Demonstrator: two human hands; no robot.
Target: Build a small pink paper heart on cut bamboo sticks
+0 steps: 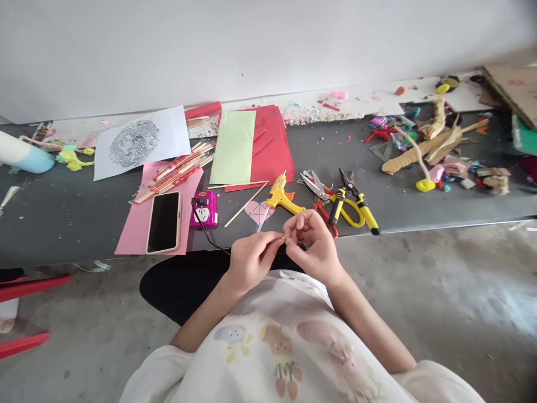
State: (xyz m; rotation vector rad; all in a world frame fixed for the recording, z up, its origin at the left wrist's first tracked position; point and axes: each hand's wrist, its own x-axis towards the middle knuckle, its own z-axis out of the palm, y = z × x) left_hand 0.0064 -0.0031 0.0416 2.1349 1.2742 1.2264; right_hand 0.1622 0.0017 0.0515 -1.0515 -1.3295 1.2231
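My left hand and my right hand meet at the fingertips above my lap, by the table's front edge. Both are closed in a pinch around a tiny pale piece, too small to name. Just beyond them lie a pink paper heart with dark lines on it and a yellow glue gun, its nozzle pointing away from me. Two thin wooden sticks rest left of the glue gun. Scissors and yellow-and-black pliers lie to the right.
On the left are a phone, pink paper, a bundle of sticks, a purple power socket with a black cord, and a printed sheet. Green paper overlaps red paper. Craft scraps clutter the right.
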